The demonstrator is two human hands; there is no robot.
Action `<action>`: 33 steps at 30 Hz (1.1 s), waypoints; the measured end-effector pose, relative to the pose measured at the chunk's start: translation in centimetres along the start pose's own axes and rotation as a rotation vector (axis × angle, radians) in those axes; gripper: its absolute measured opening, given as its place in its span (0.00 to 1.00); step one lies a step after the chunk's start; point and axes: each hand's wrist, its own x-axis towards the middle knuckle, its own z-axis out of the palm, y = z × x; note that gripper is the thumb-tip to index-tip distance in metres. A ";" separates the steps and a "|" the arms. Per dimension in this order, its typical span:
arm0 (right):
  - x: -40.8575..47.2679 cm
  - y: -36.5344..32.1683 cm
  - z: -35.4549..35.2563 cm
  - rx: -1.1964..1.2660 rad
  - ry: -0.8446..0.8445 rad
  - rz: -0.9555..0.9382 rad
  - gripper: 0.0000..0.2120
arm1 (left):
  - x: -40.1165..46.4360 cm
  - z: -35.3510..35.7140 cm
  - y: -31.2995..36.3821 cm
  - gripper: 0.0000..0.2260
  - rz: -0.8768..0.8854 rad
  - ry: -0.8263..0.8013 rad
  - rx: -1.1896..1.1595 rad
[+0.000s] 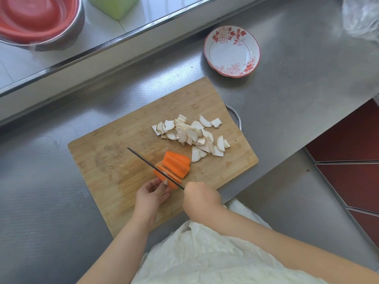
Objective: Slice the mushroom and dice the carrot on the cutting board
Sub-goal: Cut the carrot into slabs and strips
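While the right hand [200, 198] curls round a handle it wholly hides, only the knife [152, 166] blade's thin dark spine shows, set into the carrot [176, 163]. Left fingertips [165, 183] pinch the carrot's near end, covering part of it. Smooth orange slabs lie on the grainy wooden board [114, 160], near pale, curved mushroom slices [190, 136].

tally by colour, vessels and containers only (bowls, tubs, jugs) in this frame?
Red and white: 1, the floral bowl on the steel counter.
Red: 1, the red basin nested in a metal basin.
Metal: 1, that outer basin.
Green: 1, the green container on the ledge, cut off by the frame.
Total: 4
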 end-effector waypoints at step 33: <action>4.6 2.4 0.6 0.293 -0.036 0.032 0.12 | 0.0 -0.3 -0.1 0.17 -0.023 0.013 0.046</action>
